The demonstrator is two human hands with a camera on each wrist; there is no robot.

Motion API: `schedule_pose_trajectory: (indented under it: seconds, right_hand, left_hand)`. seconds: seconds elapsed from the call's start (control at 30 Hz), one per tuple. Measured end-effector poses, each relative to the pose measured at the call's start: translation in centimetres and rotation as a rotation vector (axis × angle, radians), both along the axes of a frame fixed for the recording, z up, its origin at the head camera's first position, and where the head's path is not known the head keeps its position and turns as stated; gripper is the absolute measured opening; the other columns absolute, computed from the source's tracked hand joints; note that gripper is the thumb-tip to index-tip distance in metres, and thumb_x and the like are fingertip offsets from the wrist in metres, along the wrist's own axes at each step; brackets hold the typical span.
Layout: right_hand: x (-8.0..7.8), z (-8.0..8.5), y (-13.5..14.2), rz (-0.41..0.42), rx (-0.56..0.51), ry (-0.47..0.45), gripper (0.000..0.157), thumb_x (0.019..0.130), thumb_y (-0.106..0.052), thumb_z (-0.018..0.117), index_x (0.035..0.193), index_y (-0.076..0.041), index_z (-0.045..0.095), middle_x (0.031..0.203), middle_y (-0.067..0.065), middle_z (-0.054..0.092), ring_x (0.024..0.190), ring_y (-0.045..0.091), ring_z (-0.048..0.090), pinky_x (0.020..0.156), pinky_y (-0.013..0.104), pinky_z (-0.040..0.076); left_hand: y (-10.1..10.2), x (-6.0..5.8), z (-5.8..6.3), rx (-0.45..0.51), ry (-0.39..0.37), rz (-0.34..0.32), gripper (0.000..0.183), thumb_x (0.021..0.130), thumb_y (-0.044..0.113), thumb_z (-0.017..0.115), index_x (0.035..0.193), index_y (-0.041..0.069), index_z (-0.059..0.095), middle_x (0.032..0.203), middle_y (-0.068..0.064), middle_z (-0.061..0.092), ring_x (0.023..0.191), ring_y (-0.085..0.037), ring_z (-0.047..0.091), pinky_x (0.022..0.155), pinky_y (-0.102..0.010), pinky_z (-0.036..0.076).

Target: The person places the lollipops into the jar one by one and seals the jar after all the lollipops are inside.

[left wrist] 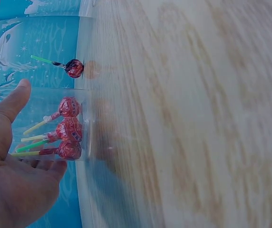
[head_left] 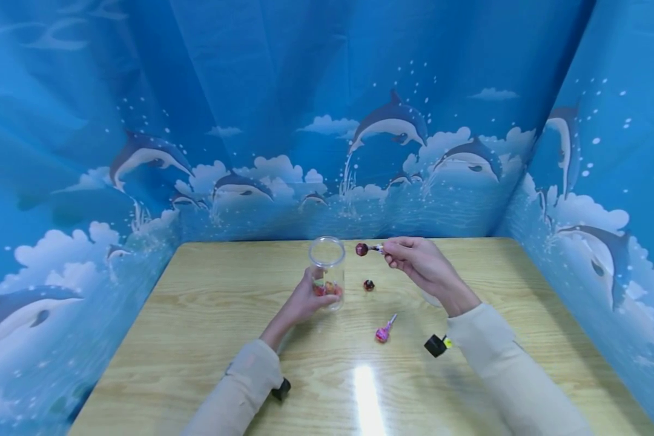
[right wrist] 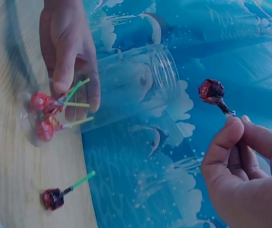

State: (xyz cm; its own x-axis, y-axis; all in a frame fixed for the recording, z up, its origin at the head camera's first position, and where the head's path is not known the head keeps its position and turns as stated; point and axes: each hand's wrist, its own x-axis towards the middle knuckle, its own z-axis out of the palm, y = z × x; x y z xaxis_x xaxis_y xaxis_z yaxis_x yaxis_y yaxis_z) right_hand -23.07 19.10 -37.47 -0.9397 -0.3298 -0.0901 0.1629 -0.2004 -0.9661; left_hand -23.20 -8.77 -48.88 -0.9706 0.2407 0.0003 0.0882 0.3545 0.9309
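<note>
Low at left, a pale sleeve [head_left: 242, 381] reaches across a wood-grain counter [head_left: 212, 290], with a small black box [head_left: 281, 389] beside its cuff. The left hand [head_left: 307, 295] is curled around the lower part of a clear jar [head_left: 333, 270], holding it upright with its mouth facing up. At least three red lollipops [left wrist: 70, 129] rest at the bottom, heads down, sticks up. That grip looks well placed: it braces the jar low and leaves the rim free, so light, steady pressure should be enough.

Just right of the rim, slightly higher and not touching it, is a raised lollipop [head_left: 362, 249], dark red, its head toward the jar. Below it on the counter, near the jar, a dark lollipop [head_left: 369, 285] sits head down, its green stick pointing up. Closer to the wearer, a pink lollipop [head_left: 382, 334] lies on its side.

Further right, the right hand [head_left: 422, 263] pinches the raised lollipop between thumb and forefinger, by its stick, other fingers folded in. This hold seems sound; clearing the rim would call for centring the head over the mouth, tipping it down and lowering gently rather than dropping. By the wrist shows a clear curved edge [head_left: 430, 298], too hidden to identify, then a black cube [head_left: 435, 346].
</note>
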Motion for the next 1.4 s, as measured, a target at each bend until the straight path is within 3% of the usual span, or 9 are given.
schedule_pose_trajectory:
  seconds: [0.33,0.83,1.2,1.4]
  right_hand:
    - [-1.5,0.6,-2.7,0.019,0.022,-0.018,0.037,0.106,-0.010,0.058,0.137,0.011,0.053,0.102,0.008,0.064,0.080,0.012,0.059,0.068,0.020,0.053]
    - [-3.3,0.6,-5.6,0.031,0.010,-0.047,0.037,0.106,-0.007,0.058,0.138,0.011,0.055,0.106,0.011,0.067,0.081,0.012,0.062,0.070,0.020,0.055]
    - [-3.2,1.4,-7.1,0.036,0.183,0.106,0.030,0.106,-0.014,0.061,0.124,0.008,0.066,0.105,0.013,0.065,0.082,0.015,0.059,0.075,0.026,0.055]
    - [-3.2,1.6,-7.5,0.046,0.206,0.121,0.027,0.103,-0.019,0.066,0.118,0.003,0.071,0.101,0.016,0.064,0.080,0.017,0.058,0.076,0.027,0.054]
  left_hand:
    - [0.0,0.0,0.0,0.021,0.024,-0.014,0.085,0.084,0.004,0.083,0.151,-0.002,0.030,0.144,-0.032,0.045,0.105,-0.033,0.064,0.093,-0.043,0.058]
    - [0.0,-0.1,-0.2,0.038,0.049,-0.021,0.082,0.085,0.003,0.083,0.148,-0.003,0.032,0.141,-0.034,0.045,0.101,-0.033,0.065,0.091,-0.042,0.057]
    - [0.0,-0.2,-0.2,0.084,0.076,-0.076,0.084,0.084,-0.004,0.082,0.149,-0.002,0.029,0.139,-0.037,0.044,0.096,-0.031,0.069,0.087,-0.035,0.059]
    - [-0.1,-0.2,-0.2,0.073,0.074,-0.078,0.087,0.084,-0.003,0.082,0.151,0.000,0.028,0.142,-0.035,0.044,0.100,-0.034,0.068,0.089,-0.038,0.058]
